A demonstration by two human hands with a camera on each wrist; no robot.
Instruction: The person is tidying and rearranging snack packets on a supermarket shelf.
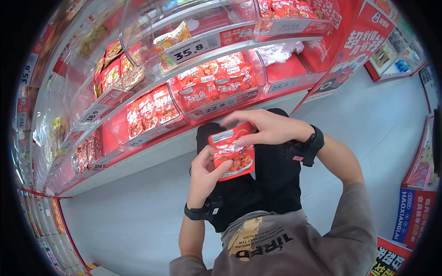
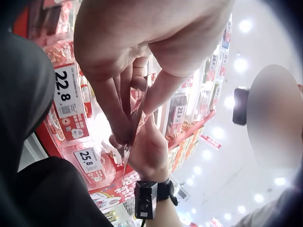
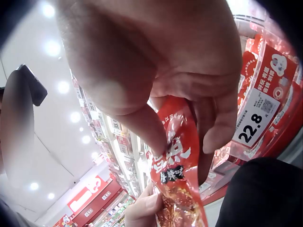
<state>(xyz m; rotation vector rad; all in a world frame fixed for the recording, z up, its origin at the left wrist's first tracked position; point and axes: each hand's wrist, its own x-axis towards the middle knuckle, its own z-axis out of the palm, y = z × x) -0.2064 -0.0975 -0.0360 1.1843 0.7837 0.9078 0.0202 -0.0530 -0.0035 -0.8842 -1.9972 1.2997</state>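
A red snack packet (image 1: 235, 161) with a food picture on its front is held between both hands above the person's lap. The left hand (image 1: 202, 172) pinches its lower left part, thumb across the front. At the upper right, the right hand (image 1: 269, 129) grips the packet with its thumb on the front. Seen from the left wrist, the packet (image 2: 140, 116) is nearly edge-on, with fingers behind it. White lettering and the food picture show on the packet (image 3: 180, 187) in the right wrist view, its upper end between the right thumb and fingers.
Just ahead stands a shelf with clear bins of similar red packets (image 1: 216, 85) above a 22.8 price label (image 1: 217, 107). A crumpled white plastic bag (image 1: 278, 53) lies in a neighbouring bin. Pale floor (image 1: 138, 198) and promotional boards (image 1: 416, 216) surround the person.
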